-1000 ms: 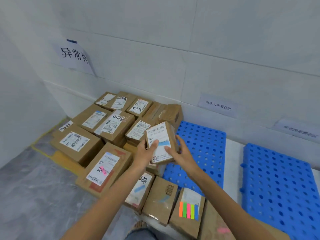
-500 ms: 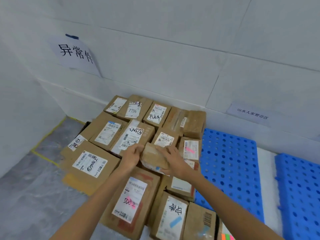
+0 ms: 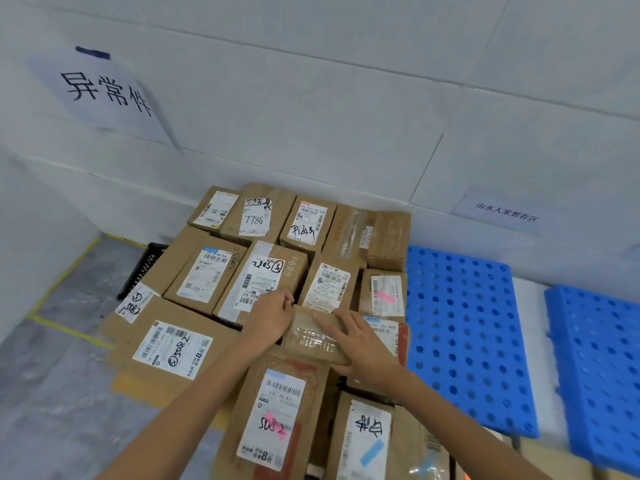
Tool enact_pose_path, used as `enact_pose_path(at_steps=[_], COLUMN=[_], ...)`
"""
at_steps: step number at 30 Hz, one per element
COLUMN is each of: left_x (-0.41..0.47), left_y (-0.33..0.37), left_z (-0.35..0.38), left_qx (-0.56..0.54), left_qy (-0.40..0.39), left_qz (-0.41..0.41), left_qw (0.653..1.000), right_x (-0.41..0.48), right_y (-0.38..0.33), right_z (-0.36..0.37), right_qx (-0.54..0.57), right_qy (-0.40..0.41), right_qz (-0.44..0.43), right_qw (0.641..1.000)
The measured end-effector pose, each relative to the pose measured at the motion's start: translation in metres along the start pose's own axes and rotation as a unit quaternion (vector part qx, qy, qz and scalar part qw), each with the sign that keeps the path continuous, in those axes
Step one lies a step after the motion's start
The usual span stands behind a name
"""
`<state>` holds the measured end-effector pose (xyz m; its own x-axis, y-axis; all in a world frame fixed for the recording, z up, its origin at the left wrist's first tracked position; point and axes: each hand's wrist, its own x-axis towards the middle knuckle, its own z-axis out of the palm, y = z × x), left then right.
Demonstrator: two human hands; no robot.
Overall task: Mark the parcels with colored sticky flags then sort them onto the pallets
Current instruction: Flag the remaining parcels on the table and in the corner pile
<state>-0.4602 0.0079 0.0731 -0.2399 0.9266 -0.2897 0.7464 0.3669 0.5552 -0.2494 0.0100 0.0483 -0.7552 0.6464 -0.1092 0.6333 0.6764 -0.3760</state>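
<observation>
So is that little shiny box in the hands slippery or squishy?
Probably a bit slippery: glossy clear tape covers the small parcel. Likely stiff, since its cardboard edges look straight. Perhaps light too: it is small, and the left hand and right hand simply grip its ends.

A: Where does the view look from?
B: From the person's head, forward and down, along both forearms.
A: How near?
B: Close. The left hand (image 3: 268, 320) and right hand (image 3: 360, 348), holding a parcel (image 3: 311, 336), sit mid-frame near the lens. The wall (image 3: 346, 116) fills the top, and a pallet (image 3: 460, 341) lies to the right.
</observation>
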Motion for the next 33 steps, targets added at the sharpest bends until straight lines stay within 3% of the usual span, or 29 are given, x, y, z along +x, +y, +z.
enact_pose_path(at_steps=[10, 18, 22, 26, 28, 30, 33], left_x=[0.018, 0.027, 0.026, 0.023, 0.026, 0.032, 0.041], left_y=[-0.004, -0.010, -0.014, -0.012, -0.006, 0.002, 0.012], left_z=[0.006, 0.012, 0.015, 0.022, 0.028, 0.037, 0.054], left_qx=[-0.015, -0.037, -0.032, 0.002, -0.011, -0.020, 0.041], left_qy=[0.008, 0.002, -0.012, -0.003, -0.016, -0.036, -0.077], left_qz=[0.019, 0.044, 0.051, 0.081, 0.092, 0.098, 0.084], left_qw=[1.000, 0.998, 0.998, 0.997, 0.996, 0.994, 0.993], right_x=[0.015, 0.019, 0.018, 0.018, 0.024, 0.036, 0.053], right_y=[-0.010, -0.011, -0.005, 0.005, 0.010, 0.014, 0.016], right_z=[0.007, 0.012, 0.026, 0.020, 0.014, 0.005, -0.006], right_qx=[-0.015, 0.011, -0.034, 0.085, 0.193, 0.282, 0.357], right_qy=[-0.020, -0.008, -0.016, -0.034, 0.044, 0.102, 0.071], right_qz=[0.056, 0.049, 0.047, 0.085, 0.160, 0.270, 0.341], right_qw=[0.998, 0.999, 0.998, 0.992, 0.967, 0.915, 0.867])
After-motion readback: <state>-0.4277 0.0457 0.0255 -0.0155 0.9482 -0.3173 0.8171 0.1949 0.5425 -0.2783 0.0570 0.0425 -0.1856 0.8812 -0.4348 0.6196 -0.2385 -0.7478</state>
